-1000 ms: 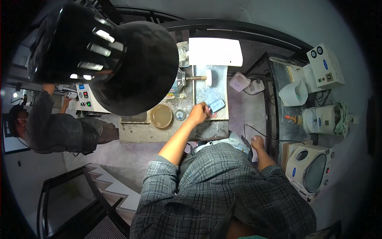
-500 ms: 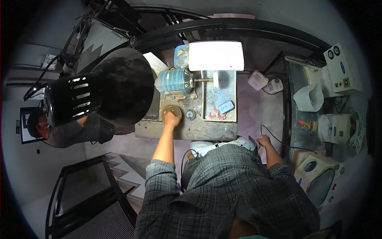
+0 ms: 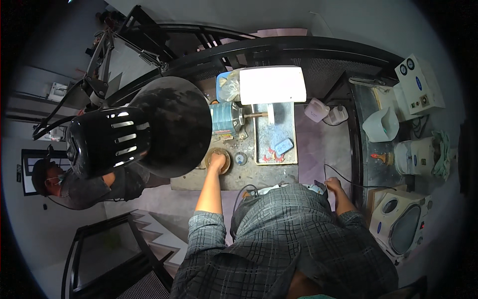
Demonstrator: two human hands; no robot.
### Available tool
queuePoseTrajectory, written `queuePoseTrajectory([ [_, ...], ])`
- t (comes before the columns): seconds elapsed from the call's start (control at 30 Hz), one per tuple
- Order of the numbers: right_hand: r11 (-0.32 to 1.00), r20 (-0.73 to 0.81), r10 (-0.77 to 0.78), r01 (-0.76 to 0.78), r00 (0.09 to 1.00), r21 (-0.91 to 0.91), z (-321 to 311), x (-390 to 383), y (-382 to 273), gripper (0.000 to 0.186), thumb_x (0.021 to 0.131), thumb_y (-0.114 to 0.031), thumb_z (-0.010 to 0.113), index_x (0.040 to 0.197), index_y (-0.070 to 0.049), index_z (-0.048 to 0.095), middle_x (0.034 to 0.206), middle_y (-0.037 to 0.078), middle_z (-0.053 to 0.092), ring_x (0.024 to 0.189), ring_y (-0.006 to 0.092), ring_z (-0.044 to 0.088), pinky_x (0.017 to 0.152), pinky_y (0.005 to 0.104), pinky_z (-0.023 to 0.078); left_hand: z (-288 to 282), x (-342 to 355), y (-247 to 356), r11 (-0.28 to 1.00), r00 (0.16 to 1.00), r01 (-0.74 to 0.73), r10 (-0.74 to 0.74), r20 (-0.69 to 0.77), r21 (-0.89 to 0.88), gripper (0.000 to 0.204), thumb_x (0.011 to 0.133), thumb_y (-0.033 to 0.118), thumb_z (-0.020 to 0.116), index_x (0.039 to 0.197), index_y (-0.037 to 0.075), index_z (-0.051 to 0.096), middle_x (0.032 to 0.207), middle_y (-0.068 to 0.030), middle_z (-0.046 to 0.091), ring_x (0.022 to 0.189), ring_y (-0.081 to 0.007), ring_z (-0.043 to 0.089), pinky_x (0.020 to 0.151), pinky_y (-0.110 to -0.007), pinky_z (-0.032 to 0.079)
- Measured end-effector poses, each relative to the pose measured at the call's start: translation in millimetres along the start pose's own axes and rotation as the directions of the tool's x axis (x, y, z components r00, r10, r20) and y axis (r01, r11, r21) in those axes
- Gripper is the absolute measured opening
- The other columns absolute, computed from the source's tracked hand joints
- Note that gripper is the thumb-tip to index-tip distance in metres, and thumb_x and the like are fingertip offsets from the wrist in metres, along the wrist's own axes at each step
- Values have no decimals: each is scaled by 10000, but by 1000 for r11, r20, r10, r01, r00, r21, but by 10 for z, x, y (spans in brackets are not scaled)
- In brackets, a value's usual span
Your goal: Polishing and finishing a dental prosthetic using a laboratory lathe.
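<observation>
My left hand (image 3: 217, 162) reaches down into a round brownish bowl (image 3: 227, 160) on the worn bench; its fingertips are hidden. Just right of the bowl lies a small round dark wheel with a pale centre (image 3: 240, 158). Low at my right side, my right hand (image 3: 334, 185) is closed, beside a small dark flat piece (image 3: 320, 185); what the fingers hold is too small to make out. Beyond the bowl stands a blue bench motor (image 3: 225, 118), its shaft carrying a white wheel (image 3: 271, 114) over a shallow tray (image 3: 256, 149). Inside the tray are a blue block (image 3: 284, 146) and reddish pieces (image 3: 273, 155).
A large black lamp (image 3: 174, 124) hangs over the bench's left side, covering part of the motor. A white board (image 3: 273, 84) stands behind the tray. Machines (image 3: 401, 226) and a white container (image 3: 381, 124) line the right counter. A masked person (image 3: 89, 187) is at left.
The whole scene sits lower in the picture, and the lamp covers more of the motor. My left hand remains at the bowl, my right hand at my side.
</observation>
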State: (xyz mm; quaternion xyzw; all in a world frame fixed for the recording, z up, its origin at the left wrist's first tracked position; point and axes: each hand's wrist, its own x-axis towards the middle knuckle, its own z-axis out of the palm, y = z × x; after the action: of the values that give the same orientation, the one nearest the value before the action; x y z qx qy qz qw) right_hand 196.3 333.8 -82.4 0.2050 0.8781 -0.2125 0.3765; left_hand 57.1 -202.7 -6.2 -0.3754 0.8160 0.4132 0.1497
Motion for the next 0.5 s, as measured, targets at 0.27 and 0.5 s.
queuePoseTrajectory([
  [0.27,923,34,-253,252,967,-289,554,173,567,205,759,-260,584,793,-77,670,667,132,637,565,224,627,546,328,491,-200,-12,119,839,851,357,-111,513,-411,283,864,228,363,777,55,570,646,-81,592,524,-185,562,399,-301,429],
  [0.5,996,42,56,-59,998,60,300,186,27,230,743,-259,621,836,-53,660,711,130,630,647,233,617,591,339,474,-307,-31,-111,694,784,323,184,592,-644,259,863,237,398,723,76,546,641,-72,595,532,-196,572,481,-323,464],
])
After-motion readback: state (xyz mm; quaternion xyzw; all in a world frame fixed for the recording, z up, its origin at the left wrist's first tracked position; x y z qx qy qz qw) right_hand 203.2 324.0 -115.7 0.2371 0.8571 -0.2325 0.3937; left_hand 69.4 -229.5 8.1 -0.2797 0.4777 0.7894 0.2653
